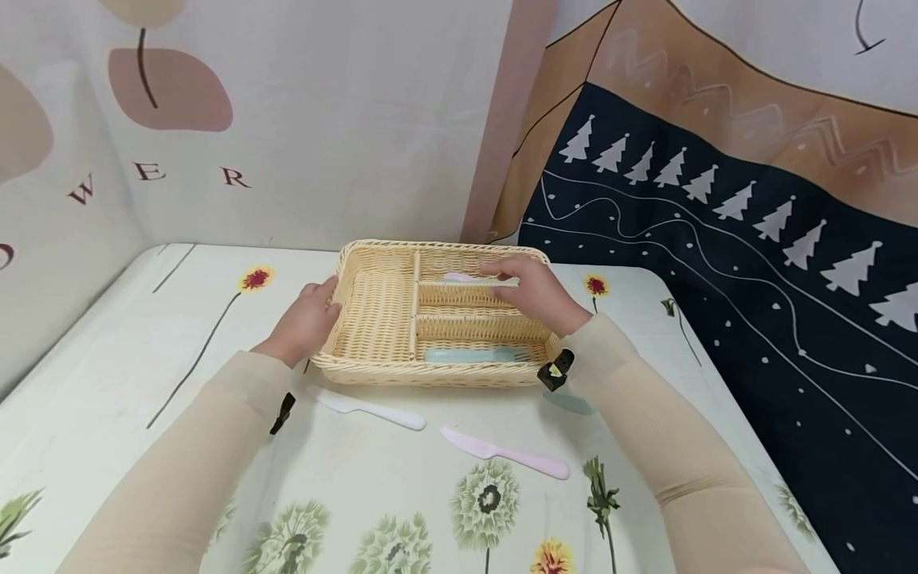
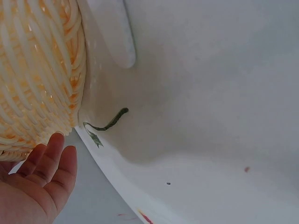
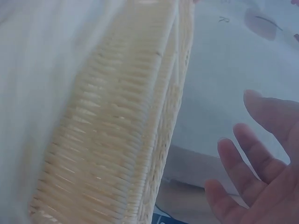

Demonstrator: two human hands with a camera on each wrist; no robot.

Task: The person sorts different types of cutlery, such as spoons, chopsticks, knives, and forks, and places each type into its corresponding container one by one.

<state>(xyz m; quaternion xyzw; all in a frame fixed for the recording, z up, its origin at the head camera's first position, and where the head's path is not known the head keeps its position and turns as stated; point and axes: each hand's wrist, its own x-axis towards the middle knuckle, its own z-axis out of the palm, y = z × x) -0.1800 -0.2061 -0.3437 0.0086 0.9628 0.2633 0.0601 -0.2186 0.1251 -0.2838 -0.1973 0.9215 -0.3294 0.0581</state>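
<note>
A wicker cutlery basket [image 1: 376,307] with one wide left compartment and three narrow right ones stands on the table. My left hand [image 1: 304,320] holds its left rim, thumb over the edge; other fingers lie at the outer wall [image 2: 39,70]. My right hand [image 1: 534,293], fingers spread in the right wrist view, hovers over the back right compartment with nothing in it. Under its fingertips lies a pale purple utensil [image 1: 459,277], partly hidden. A light blue fork [image 1: 473,355] lies in the front right compartment.
In front of the basket lie a white knife [image 1: 369,407] and a pink knife [image 1: 505,453]. A blue-green knife [image 1: 569,402] is partly hidden by the right forearm. Behind the table hangs a patterned curtain [image 1: 344,119]; the flowered tablecloth [image 1: 344,478] covers the table.
</note>
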